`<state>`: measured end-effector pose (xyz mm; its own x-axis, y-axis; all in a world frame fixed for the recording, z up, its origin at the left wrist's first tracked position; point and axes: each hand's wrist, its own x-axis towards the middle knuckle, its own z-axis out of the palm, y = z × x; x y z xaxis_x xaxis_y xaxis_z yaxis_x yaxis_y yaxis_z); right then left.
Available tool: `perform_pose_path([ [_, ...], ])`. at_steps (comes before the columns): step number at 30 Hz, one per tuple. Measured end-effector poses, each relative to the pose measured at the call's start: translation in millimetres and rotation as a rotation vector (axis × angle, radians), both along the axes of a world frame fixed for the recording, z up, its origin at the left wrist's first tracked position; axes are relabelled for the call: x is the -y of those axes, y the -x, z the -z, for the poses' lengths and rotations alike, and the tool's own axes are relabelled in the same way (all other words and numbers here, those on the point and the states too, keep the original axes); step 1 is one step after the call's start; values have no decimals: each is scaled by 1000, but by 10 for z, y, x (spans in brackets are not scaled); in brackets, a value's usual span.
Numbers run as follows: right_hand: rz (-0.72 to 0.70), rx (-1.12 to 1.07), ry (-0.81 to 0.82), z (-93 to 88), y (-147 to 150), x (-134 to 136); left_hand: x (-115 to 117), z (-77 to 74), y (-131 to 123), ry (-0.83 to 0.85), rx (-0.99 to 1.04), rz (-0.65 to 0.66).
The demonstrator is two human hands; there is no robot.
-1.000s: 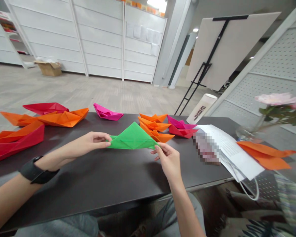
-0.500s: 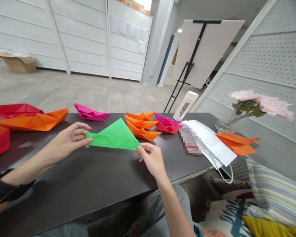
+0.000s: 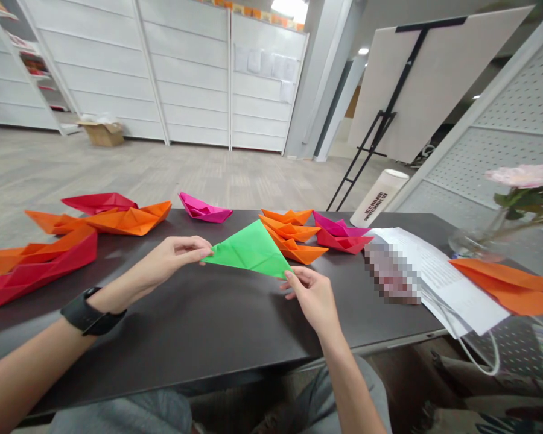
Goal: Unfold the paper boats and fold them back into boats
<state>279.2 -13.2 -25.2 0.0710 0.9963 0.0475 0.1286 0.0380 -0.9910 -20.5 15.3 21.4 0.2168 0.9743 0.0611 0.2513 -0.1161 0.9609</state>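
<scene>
A green folded paper (image 3: pixel 252 250), roughly triangular with its peak upward, is held above the dark table (image 3: pixel 199 337). My left hand (image 3: pixel 178 259) pinches its left corner between thumb and fingers. At the lower right corner, my right hand (image 3: pixel 311 292) grips the paper the same way. Just behind the paper lie several orange paper boats (image 3: pixel 298 252) in a row, with magenta and red boats (image 3: pixel 341 235) beside them. A single magenta boat (image 3: pixel 204 209) sits farther back, beyond my left hand.
Orange and red boats (image 3: pixel 40 265) cover the table's left side. On the right are white papers (image 3: pixel 457 283), a cable, a blurred flat object (image 3: pixel 391 274), an orange folded paper (image 3: pixel 507 283) and flowers in a glass vase (image 3: pixel 475 241). A white cylinder (image 3: pixel 380 196) stands at the back.
The view has turned left, so things appear farther right and more boats show at the left. The green paper's left side looks more pointed, both hands still on it.
</scene>
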Motion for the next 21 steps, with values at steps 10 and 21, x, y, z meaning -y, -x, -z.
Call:
perform_pose_path([
  [10, -23, -102, -10, -4, 9, -4, -33, 94, 16, 215, 204, -12],
  [21, -56, -71, -24, 22, 4, -7, -45, 102, 56, 431, 102, 78],
])
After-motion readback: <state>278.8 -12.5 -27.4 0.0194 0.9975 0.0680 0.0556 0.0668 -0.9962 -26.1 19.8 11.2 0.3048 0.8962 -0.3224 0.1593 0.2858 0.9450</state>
